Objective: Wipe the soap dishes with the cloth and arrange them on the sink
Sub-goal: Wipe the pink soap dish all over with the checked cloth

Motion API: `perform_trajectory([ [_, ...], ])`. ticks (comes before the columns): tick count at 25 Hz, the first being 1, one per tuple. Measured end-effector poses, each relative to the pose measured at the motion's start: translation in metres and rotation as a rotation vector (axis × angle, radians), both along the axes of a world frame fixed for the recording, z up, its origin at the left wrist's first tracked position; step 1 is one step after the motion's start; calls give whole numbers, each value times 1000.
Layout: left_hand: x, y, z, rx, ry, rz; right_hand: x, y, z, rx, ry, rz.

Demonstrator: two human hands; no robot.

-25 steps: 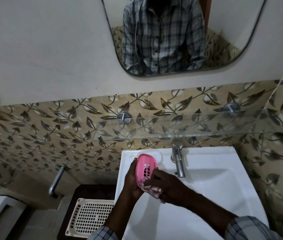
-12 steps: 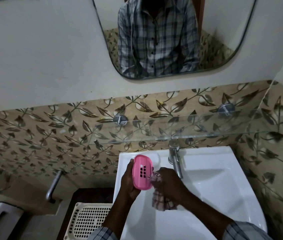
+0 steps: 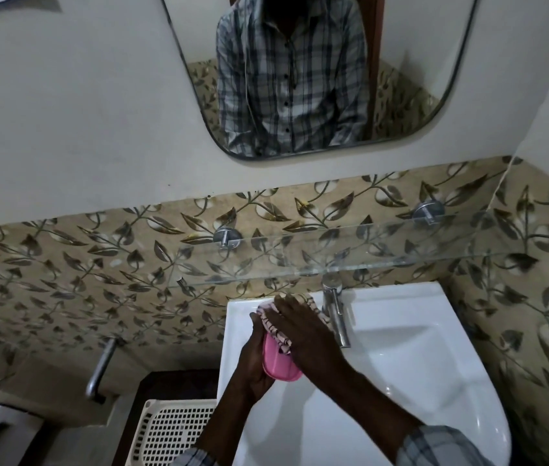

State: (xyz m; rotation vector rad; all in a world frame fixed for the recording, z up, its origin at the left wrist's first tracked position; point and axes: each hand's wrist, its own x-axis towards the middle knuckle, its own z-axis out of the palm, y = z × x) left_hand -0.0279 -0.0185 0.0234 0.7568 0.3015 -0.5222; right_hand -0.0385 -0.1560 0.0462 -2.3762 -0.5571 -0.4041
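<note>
— Where is the pink soap dish (image 3: 279,363)?
— Over the back left corner of the white sink (image 3: 417,348), just left of the chrome tap (image 3: 337,317). The left hand (image 3: 254,361) grips it from the left, fingers curled round its edge.
— And the right hand (image 3: 300,331)?
— Flat, fingers straight, pressing the checked cloth (image 3: 278,334) onto the dish's far end, which the cloth hides.

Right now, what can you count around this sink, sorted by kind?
pink soap dish: 1
checked cloth: 1
tap: 1
white perforated basket: 1
glass shelf: 1
mirror: 1
Total: 6
</note>
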Motion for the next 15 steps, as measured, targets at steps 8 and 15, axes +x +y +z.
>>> perform_trajectory([
  [8,7,11,11,11,130,149,-54,-1,-7,230,402,2],
  [15,10,11,8,-118,167,84,-58,-36,-16,969,608,-354],
])
